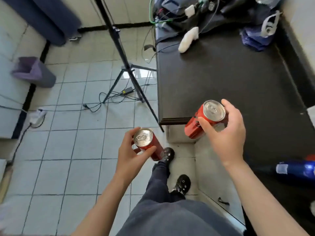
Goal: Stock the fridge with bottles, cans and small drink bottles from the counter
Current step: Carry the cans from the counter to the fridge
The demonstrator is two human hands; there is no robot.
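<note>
My left hand (132,155) grips a red drink can (146,142) with a silver top, held over the tiled floor in front of me. My right hand (226,132) grips a second red can (204,120) near the front left corner of the dark counter (230,79). Both cans tilt with their tops toward the camera. At the right edge a blue bottle (296,169) with a white band lies on the counter. No fridge shows in this view.
A black tripod (127,65) stands on the floor left of the counter, with cables and a power adapter (127,91) around its feet. A purple bin (33,72) sits at the left wall. Bags, wires and white items (189,39) crowd the counter's far end. My shoes (183,183) are below.
</note>
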